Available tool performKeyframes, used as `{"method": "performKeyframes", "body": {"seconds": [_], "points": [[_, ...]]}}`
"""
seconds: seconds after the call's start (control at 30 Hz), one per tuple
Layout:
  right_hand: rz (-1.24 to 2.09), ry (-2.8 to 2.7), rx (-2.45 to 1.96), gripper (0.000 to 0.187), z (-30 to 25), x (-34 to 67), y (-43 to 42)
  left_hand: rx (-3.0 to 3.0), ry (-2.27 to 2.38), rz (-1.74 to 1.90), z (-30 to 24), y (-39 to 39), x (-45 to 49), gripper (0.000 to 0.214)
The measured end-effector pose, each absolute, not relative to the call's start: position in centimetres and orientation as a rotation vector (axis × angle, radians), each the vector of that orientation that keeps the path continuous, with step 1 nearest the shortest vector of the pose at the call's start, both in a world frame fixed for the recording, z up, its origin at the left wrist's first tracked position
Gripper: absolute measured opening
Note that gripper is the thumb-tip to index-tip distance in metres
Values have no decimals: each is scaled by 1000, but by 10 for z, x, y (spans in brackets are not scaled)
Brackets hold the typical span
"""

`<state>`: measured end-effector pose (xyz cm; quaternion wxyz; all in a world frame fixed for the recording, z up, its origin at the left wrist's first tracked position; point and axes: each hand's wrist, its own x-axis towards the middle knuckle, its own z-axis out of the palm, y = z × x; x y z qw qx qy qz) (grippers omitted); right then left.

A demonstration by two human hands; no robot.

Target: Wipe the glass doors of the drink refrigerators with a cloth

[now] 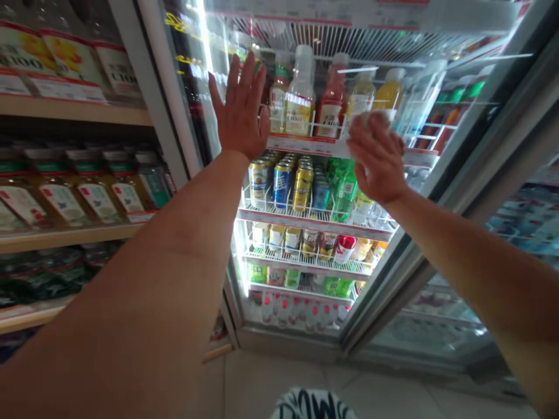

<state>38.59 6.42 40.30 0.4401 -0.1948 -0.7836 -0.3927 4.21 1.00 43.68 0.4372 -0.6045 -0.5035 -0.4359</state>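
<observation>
My left hand (242,110) is raised with its fingers spread, flat toward the glass front of a lit drinks cooler (290,334); it holds nothing. My right hand (378,157) is farther right before the same glass, blurred by motion, its fingers bent and close together. Something pale (362,120) shows at its fingertips, too smeared to name. Behind the hands, on the upper wire shelf, stand a clear-capped bottle (299,96), a red drink bottle (331,102) and an orange drink bottle (388,93). Whether either palm touches the glass is hard to see.
Lower cooler shelves hold cans (302,189), green bottles (345,192) and small red-capped bottles (283,308). Wooden shelves (74,235) with juice bottles (56,192) stand at left. A metal door frame (419,256) runs along the right, above the tiled floor (257,378).
</observation>
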Motion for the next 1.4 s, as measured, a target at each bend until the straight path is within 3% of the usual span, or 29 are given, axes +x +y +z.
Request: {"method": "performKeyframes", "body": {"seconds": [0.13,0.3,0.5,0.7,0.9,1.1,1.23,1.4], "points": [[-1039,-2229,-411,49,410,378,50,-1499,-1257,-1111,437,13,41,73],[-932,-1873,-598,49,436,369,50,-1457,-1230,-1035,437,14,39,75],[-985,-2285,-386,51,419,340,45,-1448,-1221,-1011,436,16,37,76],[-877,-1860,-597,50,444,314,44,-1448,-1237,-1078,434,14,41,71],[-825,-2241,-348,54,421,284,39,-1428,-1291,-1002,435,7,48,69],[-772,-1912,-565,52,446,267,28,-1405,-1340,-1008,436,3,55,63],[-888,-2155,-494,52,431,254,23,-1416,-1374,-1001,437,1,56,64],[-953,-2117,-476,54,462,262,26,-1384,-1372,-940,436,3,53,67]]}}
